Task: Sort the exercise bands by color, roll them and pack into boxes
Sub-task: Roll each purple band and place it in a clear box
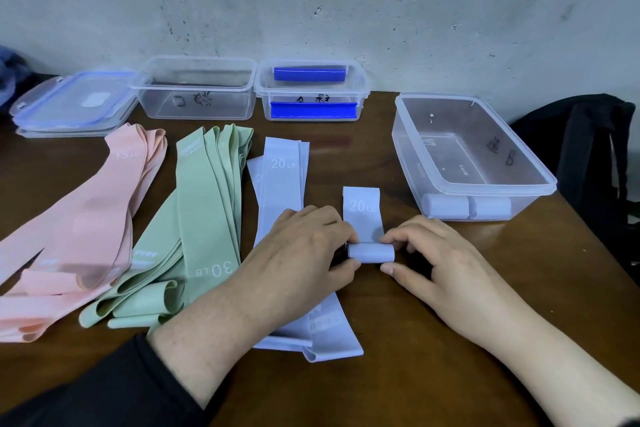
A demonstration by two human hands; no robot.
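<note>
A lavender band marked 20 LB (362, 211) lies on the brown table, its near end wound into a small roll (371, 252). My left hand (304, 250) pinches the roll's left end and my right hand (429, 253) pinches its right end. A pile of flat lavender bands (282, 180) lies under my left hand. Green bands (204, 215) and pink bands (86, 218) lie in piles further left. Two rolled lavender bands (465, 207) sit at the near wall inside the clear box (485, 184) on the right.
Two more clear boxes stand at the back: an empty one (197, 90) and one with blue clips (311, 90). Stacked lids (74, 104) lie at the back left. A black bag (588, 156) sits off the table's right edge.
</note>
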